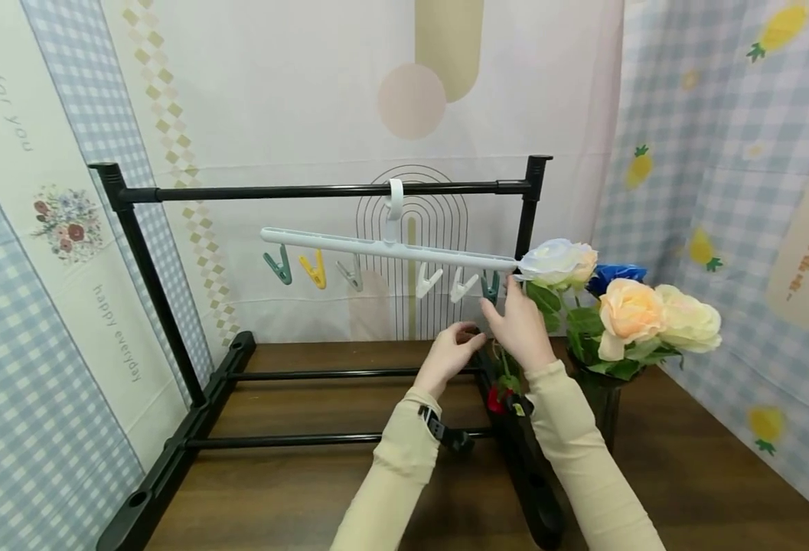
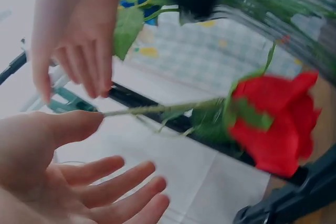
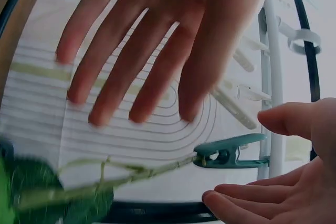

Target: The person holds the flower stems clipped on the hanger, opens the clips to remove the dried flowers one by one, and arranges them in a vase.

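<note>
A red rose (image 2: pixel 286 124) hangs head down, its stem (image 3: pixel 142 176) caught in the dark green clip (image 3: pixel 231 150) at the right end of a pale hanger (image 1: pixel 455 255). My right hand (image 1: pixel 520 329) is right beside that clip; in the right wrist view its thumb and fingers stand apart on either side of the clip's handles. Lower and to the left, my left hand (image 1: pixel 451 356) has its fingers spread near the stem, holding nothing. The left wrist view shows its thumb overlapping the stem's upper end.
The hanger hooks over the top bar (image 1: pixel 294 191) of a black rack. Yellow (image 1: pixel 314 269), grey, white and green clips hang along it. A glass vase (image 1: pixel 600 398) of several roses (image 1: pixel 630 310) stands to the right on the brown table (image 1: pixel 294 490), close to my right forearm.
</note>
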Available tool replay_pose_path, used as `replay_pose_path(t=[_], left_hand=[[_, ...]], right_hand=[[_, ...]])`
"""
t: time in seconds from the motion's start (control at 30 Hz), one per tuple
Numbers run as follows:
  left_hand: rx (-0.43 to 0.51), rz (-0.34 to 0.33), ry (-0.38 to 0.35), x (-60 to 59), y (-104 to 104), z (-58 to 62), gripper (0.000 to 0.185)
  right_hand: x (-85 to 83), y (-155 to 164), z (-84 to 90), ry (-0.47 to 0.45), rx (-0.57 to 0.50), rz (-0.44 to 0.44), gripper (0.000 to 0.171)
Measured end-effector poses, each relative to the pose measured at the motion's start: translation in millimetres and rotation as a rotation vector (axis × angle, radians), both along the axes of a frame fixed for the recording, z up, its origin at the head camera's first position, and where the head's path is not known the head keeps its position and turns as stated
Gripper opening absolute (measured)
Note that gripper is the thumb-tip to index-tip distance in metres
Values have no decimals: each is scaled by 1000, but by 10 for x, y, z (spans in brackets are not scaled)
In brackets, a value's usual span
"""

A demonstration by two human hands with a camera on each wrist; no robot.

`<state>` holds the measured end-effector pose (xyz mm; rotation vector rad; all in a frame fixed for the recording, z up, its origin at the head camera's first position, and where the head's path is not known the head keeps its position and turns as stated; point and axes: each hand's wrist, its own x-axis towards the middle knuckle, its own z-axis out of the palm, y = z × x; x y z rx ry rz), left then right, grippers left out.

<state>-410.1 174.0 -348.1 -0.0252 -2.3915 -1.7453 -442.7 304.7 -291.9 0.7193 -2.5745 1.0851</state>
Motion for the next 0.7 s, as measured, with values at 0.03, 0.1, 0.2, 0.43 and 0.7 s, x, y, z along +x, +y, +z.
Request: replay_pose_path(t=[0.03, 0.1, 0.2, 0.43, 0.7], left_hand=[[-1, 12, 7, -15, 9, 2, 48], [16, 33, 22, -43, 26, -1, 50], [65, 64, 39, -81, 46, -5, 48], [169, 141, 147, -104, 66, -19, 26], [155, 148, 182, -64, 86, -56, 20]], right_hand=[[-25, -29, 3, -1, -13, 6, 67], [-59, -82, 3, -16, -37, 20, 64], [-97, -132, -24, -56, -80, 32, 60], [-113, -189, -121, 93, -154, -66, 45], [-129, -222, -211, 358, -188, -124, 33]])
